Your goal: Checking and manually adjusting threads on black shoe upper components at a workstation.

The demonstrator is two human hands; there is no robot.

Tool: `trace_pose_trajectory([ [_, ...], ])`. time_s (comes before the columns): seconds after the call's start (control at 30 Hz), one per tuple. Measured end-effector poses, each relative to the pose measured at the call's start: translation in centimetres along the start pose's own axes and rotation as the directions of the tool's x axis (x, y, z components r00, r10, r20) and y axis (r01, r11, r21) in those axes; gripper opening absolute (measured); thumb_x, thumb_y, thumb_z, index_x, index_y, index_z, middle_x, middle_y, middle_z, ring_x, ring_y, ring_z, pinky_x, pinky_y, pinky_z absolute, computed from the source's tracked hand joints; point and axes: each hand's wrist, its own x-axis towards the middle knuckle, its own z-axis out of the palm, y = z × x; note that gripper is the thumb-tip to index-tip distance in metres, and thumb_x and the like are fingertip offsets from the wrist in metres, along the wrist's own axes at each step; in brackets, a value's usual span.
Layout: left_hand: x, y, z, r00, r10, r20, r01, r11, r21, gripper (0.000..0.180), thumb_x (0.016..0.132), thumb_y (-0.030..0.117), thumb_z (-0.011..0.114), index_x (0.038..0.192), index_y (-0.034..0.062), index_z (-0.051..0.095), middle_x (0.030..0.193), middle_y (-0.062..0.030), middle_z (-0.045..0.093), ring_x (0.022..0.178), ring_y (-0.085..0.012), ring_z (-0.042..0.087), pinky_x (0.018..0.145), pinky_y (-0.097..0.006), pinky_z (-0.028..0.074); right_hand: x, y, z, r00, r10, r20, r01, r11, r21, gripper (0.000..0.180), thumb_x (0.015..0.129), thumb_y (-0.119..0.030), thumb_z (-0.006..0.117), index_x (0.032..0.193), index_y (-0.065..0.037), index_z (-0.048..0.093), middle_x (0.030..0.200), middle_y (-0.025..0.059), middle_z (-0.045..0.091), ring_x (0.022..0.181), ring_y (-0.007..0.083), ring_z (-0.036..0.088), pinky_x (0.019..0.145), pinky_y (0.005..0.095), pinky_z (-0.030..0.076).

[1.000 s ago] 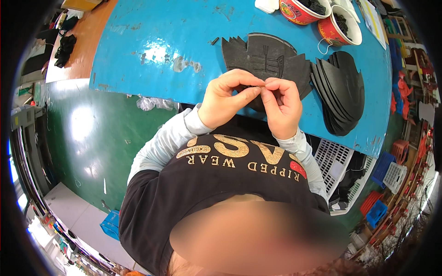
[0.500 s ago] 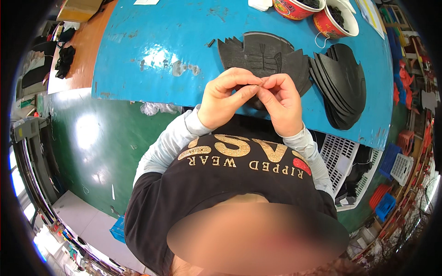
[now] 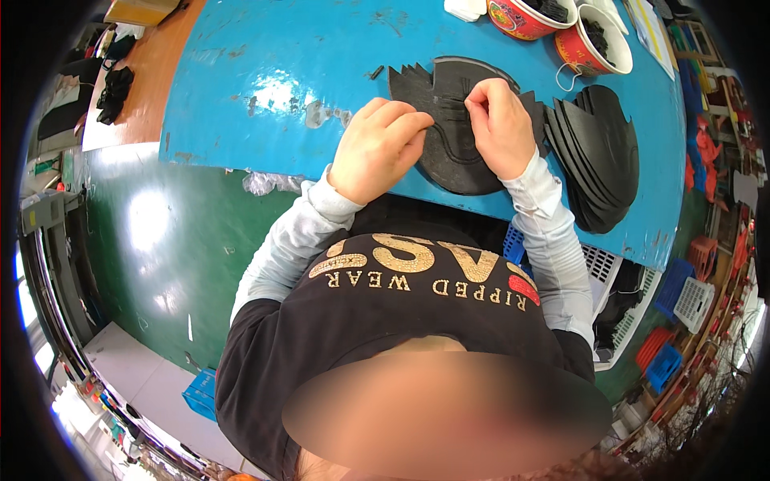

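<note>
Hands (image 3: 441,140) moved apart onto black piece (image 3: 457,156).

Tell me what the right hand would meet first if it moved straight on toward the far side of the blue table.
Probably the red bowl with dark pieces, beyond the black cut sheet under the right hand; depth is unclear.

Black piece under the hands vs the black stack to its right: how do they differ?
The black piece lies single and flat, with both the left hand and right hand on it; the black stack is many overlapped pieces, untouched. The piece shows jagged, toothed edges; the stack shows smooth curved edges. Both are black and lie on the blue table.
</note>
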Motion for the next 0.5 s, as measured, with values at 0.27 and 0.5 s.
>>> trace_pose_trajectory([
  [0.27, 1.0, 1.6, -0.9, 0.908, -0.395, 0.139, 0.415, 0.804, -0.426, 0.016, 0.081, 0.005, 0.076, 0.095, 0.0048, 0.068, 0.09, -0.0036, 0.064, 0.075, -0.0115, 0.056, 0.065, -0.025, 0.045, -1.0, -3.4, -0.7, 0.933, 0.244, 0.266, -0.36, 0.656, 0.663, 0.019, 0.09, -0.001, 0.063, 0.1, -0.004, 0.048, 0.093, 0.0051, 0.06, 0.087, 0.0118, 0.06, 0.079, 0.0269, 0.049],
  [0.5, 0.0, 1.4, -0.3, 0.928, -0.333, 0.169, 0.364, 0.702, -0.612, 0.009, 0.083, -0.001, 0.07, 0.089, 0.0034, 0.065, 0.089, -0.0028, 0.063, 0.076, -0.0118, 0.056, 0.066, -0.027, 0.046, -3.5, -4.2, -0.6, 0.886, 0.269, 0.377, -0.45, 0.307, 0.839, 0.023, 0.092, 0.002, 0.062, 0.098, -0.006, 0.042, 0.099, 0.0043, 0.057, 0.09, 0.0083, 0.054, 0.083, 0.0243, 0.046],
])
